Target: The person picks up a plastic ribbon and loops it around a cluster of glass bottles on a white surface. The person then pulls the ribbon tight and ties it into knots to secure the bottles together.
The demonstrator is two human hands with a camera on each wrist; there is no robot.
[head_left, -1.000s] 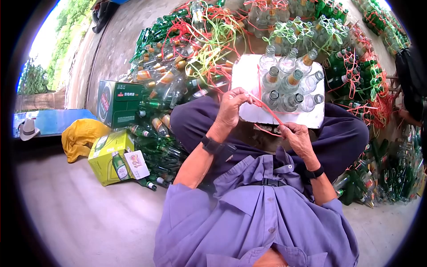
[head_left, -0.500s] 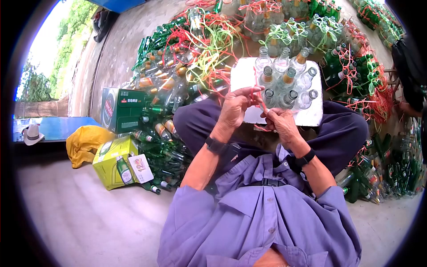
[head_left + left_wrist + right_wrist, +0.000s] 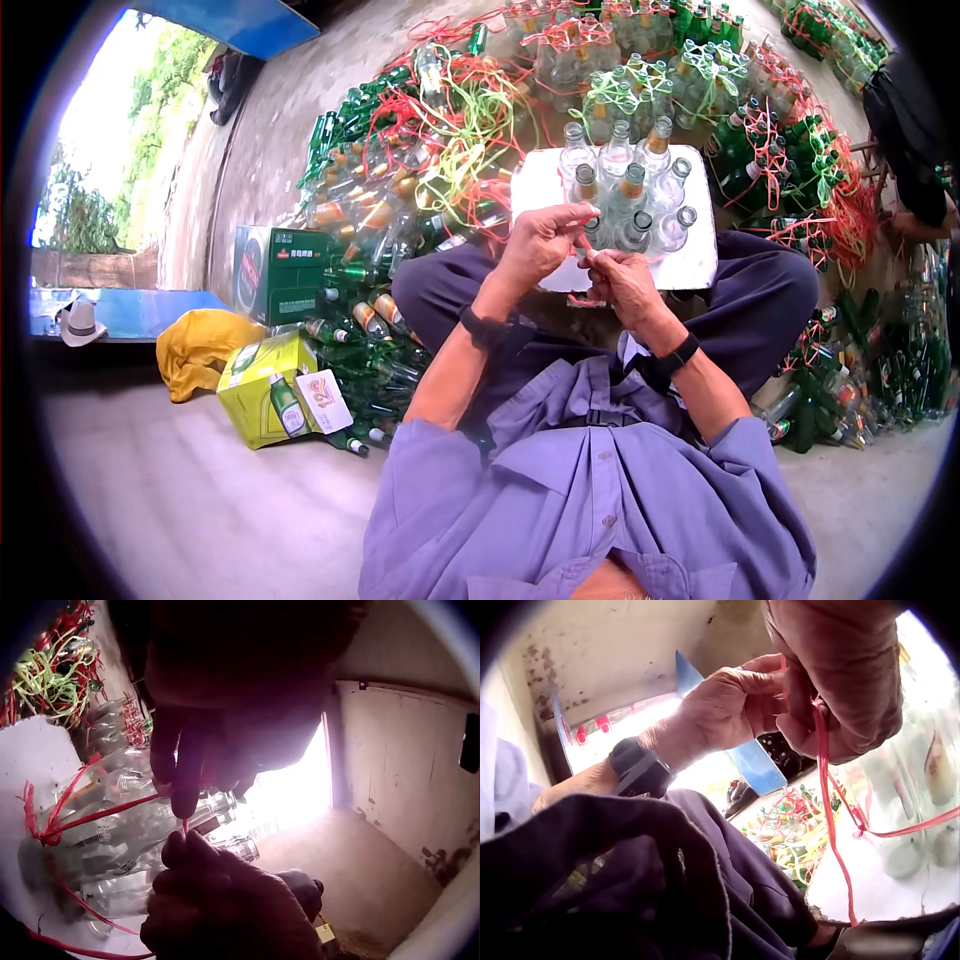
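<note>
My left hand (image 3: pixel 545 240) and right hand (image 3: pixel 627 285) are close together at the near left side of a group of clear glass bottles (image 3: pixel 616 160). The bottles stand upright on a white board (image 3: pixel 528 185) in front of my lap. Both hands pinch red plastic twine (image 3: pixel 823 772) between thumb and fingers, with only a short piece between them. Strands hang below the right hand in the right wrist view. In the left wrist view, a red strand (image 3: pixel 105 817) runs from the fingers to a knot beside the bottles, and another band goes around them.
Loose bottles and tangled red and green twine (image 3: pixel 480 120) lie at the left. Twine-tied bottle bundles (image 3: pixel 630 90) stand beyond the board. Also at left are a green carton (image 3: pixel 285 275), a yellow-green box (image 3: pixel 262 400) and a yellow cloth (image 3: pixel 195 350).
A longer red length stretched between my hands earlier. The right hand has come up and left to meet the left hand, leaving a short piece between them. The head view has shifted slightly.
</note>
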